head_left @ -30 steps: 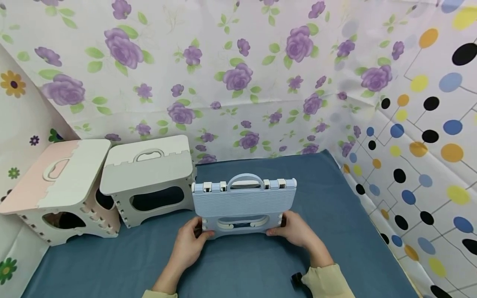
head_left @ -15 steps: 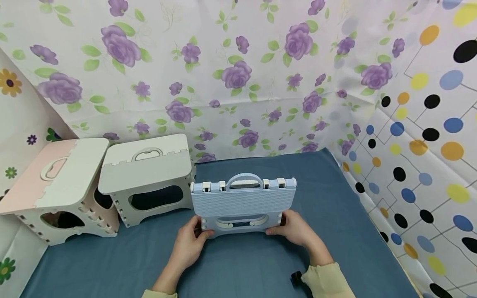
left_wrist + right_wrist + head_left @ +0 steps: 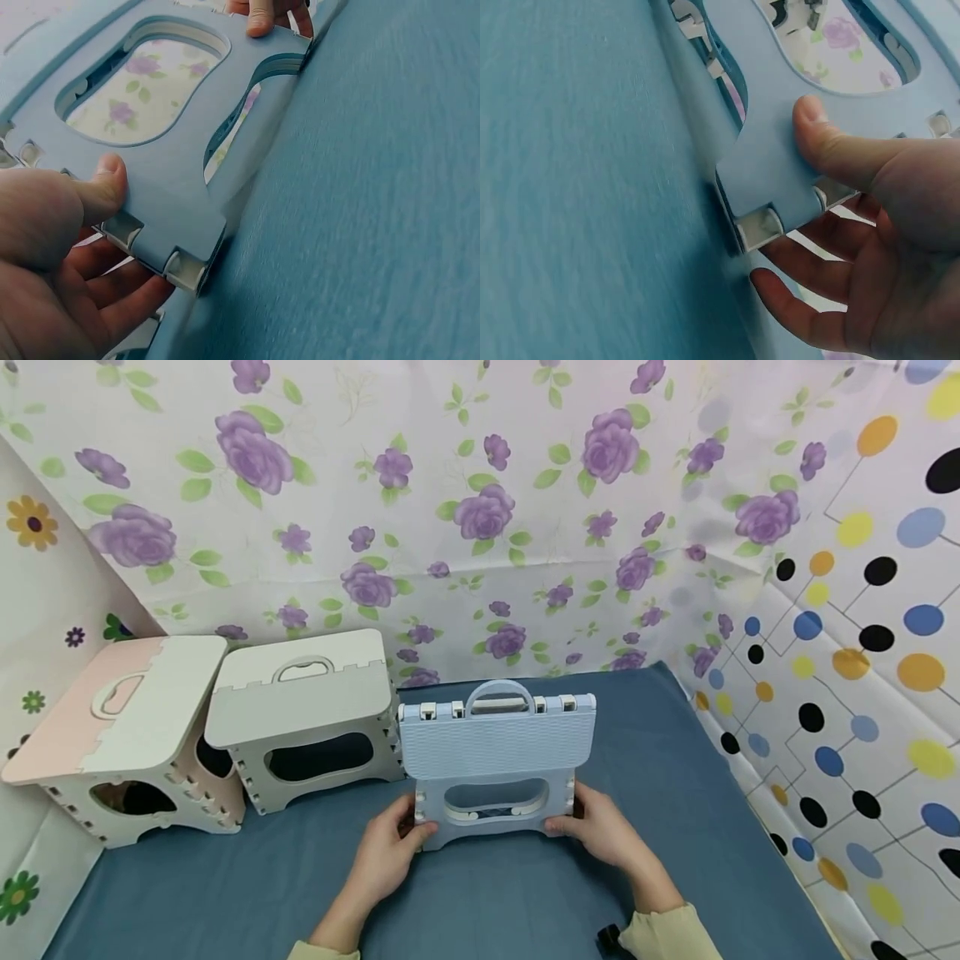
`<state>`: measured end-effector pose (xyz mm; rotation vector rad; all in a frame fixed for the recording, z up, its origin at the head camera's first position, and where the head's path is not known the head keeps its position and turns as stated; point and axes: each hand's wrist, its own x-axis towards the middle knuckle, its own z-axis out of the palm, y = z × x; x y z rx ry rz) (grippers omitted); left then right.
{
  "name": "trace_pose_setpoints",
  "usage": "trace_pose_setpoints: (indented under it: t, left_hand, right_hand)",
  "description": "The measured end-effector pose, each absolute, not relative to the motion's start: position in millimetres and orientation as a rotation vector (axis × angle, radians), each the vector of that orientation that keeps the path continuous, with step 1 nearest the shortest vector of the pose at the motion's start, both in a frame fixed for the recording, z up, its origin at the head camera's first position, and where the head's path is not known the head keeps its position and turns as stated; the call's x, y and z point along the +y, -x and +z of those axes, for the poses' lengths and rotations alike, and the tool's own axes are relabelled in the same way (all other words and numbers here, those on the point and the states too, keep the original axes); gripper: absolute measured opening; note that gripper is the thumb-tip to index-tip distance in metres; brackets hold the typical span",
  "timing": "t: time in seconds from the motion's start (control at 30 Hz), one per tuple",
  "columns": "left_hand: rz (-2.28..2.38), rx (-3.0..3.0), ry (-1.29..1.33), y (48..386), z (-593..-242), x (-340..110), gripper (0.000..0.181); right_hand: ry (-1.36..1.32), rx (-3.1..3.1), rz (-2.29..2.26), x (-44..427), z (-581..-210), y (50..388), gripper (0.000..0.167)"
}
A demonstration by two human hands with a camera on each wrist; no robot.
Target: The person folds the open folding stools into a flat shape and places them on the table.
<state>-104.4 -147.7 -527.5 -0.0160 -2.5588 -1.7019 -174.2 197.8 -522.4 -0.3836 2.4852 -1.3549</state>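
A light blue folding stool (image 3: 498,745), with an arched handle on its top edge, stands on the blue cloth, its textured top panel facing the camera. My left hand (image 3: 387,846) grips its lower left side, thumb on the front leg panel (image 3: 169,176) and fingers behind the hinged edge. At the lower right side my right hand (image 3: 602,828) holds it likewise; the right wrist view shows the thumb flat on the leg panel (image 3: 769,142) and fingers behind, the lowest one extended off the edge.
A grey and white stool (image 3: 300,702) stands at left behind, beside a pink and white stool (image 3: 142,710) at the far left. Blue cloth (image 3: 480,902) covers the surface. Floral sheeting (image 3: 480,602) hangs behind and dotted sheeting (image 3: 840,693) at right. A small black object (image 3: 611,940) is by the right sleeve.
The blue stool's top edge has risen and its top panel has tilted, showing more of the front leg panel and its opening. Both hands keep their hold. The head view has shifted slightly.
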Motion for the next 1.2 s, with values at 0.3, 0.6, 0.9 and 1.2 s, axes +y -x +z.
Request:
trace_pose_setpoints:
  t: [0.3,0.6,0.9,1.2]
  left_hand:
    - [-1.809,-2.592,0.045,105.0,-527.1,-131.9,0.033]
    - [-2.099,-2.576,0.071,109.9,-522.4,-114.7,0.047]
    - [-2.215,-2.594,0.001,120.0,-530.0,-96.7,0.048]
    - [-2.202,-2.609,0.001,119.3,-529.0,-90.4,0.053]
  right_hand:
    - [0.326,2.445,-1.378,220.4,-511.3,163.3,0.052]
    - [0.202,2.389,-1.421,239.5,-511.2,157.0,0.060]
    - [0.037,2.401,-1.318,252.3,-514.6,160.3,0.072]
    - [0.080,2.517,-1.172,254.0,-512.4,155.7,0.091]
